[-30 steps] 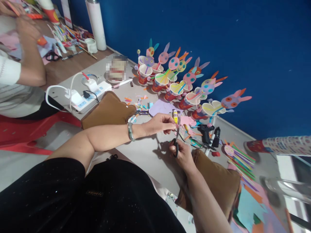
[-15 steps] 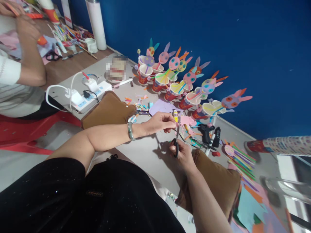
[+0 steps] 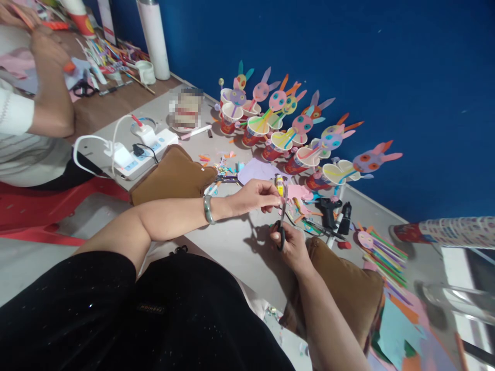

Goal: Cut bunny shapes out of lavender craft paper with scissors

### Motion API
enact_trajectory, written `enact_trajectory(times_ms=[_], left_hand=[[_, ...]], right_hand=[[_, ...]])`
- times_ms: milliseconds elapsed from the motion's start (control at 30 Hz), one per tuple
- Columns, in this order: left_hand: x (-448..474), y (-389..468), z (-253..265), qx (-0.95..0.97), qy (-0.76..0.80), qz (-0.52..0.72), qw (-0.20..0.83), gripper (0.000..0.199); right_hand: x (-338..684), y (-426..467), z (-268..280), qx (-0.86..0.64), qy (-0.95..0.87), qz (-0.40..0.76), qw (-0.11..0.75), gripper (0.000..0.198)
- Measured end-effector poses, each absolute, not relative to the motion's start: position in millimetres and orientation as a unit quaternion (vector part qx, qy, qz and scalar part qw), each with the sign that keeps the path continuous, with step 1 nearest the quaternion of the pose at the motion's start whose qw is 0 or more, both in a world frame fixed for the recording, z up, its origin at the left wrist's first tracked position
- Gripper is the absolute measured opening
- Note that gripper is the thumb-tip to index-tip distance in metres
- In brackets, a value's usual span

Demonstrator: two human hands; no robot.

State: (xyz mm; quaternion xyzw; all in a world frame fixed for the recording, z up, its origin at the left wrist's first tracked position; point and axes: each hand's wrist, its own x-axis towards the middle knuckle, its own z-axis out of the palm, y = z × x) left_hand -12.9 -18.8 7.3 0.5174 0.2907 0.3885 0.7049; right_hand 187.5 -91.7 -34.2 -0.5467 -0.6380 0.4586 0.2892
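My right hand [image 3: 292, 245] is closed round the black handles of a pair of scissors [image 3: 282, 221], whose blades point up to the fingertips of my left hand [image 3: 257, 198]. The left thumb and fingers are pinched together beside the blades; what lies between them is too small to make out. A bangle [image 3: 209, 209] circles the left wrist. Just beyond the hands lie a yellow tube [image 3: 279, 184], a sheet of purple paper [image 3: 255, 171] and pink paper scraps [image 3: 299, 194]. A black glue gun [image 3: 328, 212] rests to the right of them.
Paper cups with rabbit-faced paper figures [image 3: 303, 123] line the blue wall. Brown cushions [image 3: 174, 178] sit on both sides. A power strip [image 3: 149, 149] is at left, near a co-worker's arm [image 3: 52, 98]. At right are coloured sticks [image 3: 386, 257] and stacked cups [image 3: 456, 232].
My hands and the scissors are almost in the same place, with only a very slight shift at the fingertips. At the upper left, the co-worker's hand has moved a little.
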Motion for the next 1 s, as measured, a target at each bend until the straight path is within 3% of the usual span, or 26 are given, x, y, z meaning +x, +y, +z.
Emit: enact_trajectory(times_ms=[1000], left_hand=[[-13.4,-17.6,4.7,0.516,0.286,0.394,0.705,0.009]], right_hand=[[187.6,-91.7,-35.0,-0.544,-0.644,0.454,0.289,0.055]])
